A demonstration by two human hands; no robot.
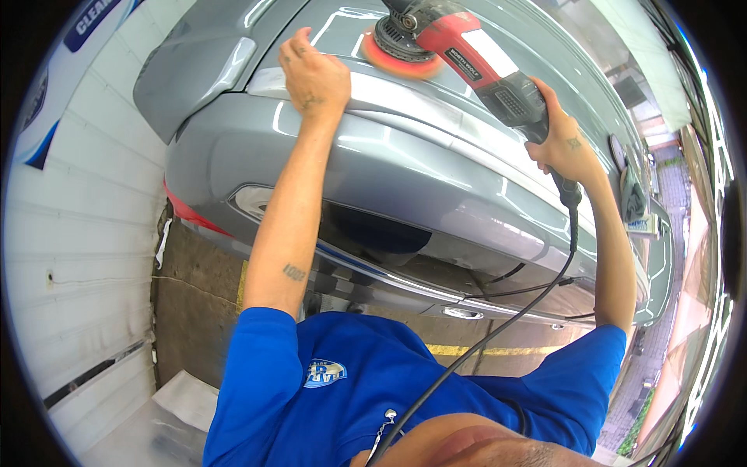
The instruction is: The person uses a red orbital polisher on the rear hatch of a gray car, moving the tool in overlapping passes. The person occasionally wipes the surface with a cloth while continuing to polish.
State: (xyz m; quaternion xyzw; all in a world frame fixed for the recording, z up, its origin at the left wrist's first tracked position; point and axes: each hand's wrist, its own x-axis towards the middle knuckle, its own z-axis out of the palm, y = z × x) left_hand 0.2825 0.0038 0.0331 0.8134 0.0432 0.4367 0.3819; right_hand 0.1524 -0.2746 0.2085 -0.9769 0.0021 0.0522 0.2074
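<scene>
My right hand (563, 140) grips the rear handle of a red and black car polisher (467, 49). Its orange foam pad (400, 58) lies against the glossy grey car roof (513, 46), and the pad's edge looks blurred. A black power cord (519, 312) runs from the handle down across my chest. My left hand (318, 79) rests at the roof edge, left of the pad, over a pale strip (420, 125) that looks like masking tape. Its fingers are loosely bent and partly hidden, so whether anything is under them is unclear.
A rear spoiler (192, 70) juts out at left, near a white panel wall (87, 204). The car's side window (373, 233) and door handle (462, 313) are below the roof. At far right, a dark cloth (633, 195) hangs near a box (645, 226).
</scene>
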